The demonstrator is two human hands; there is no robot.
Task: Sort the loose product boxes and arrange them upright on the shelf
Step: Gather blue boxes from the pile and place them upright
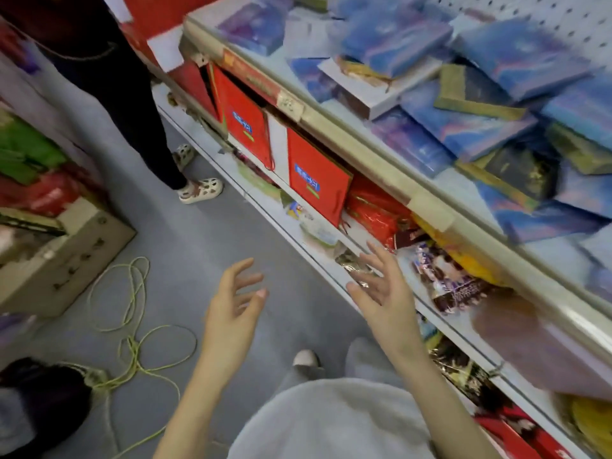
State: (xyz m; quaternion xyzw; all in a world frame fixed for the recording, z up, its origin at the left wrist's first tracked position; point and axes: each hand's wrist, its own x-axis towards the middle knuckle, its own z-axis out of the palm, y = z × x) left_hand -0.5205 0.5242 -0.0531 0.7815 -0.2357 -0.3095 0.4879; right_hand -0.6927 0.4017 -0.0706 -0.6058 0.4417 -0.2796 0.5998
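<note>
Still pre-pick: left hand [231, 303] and right hand [384, 293] are empty, fingers spread, below the shelf [364, 150] front edge. Next is probably grabbing a flat-lying blue box [394, 41].

— Room anywhere?
— Open floor [198, 210] at centre frame. Green cord [133, 352] looped at lower left, cardboard box [66, 260] at the left edge, a person's legs [132, 111] upper left.
— Upper right?
— Crowded: blue boxes [477, 124] heaped flat across the shelf [443, 193], bare strip only along its front.
</note>
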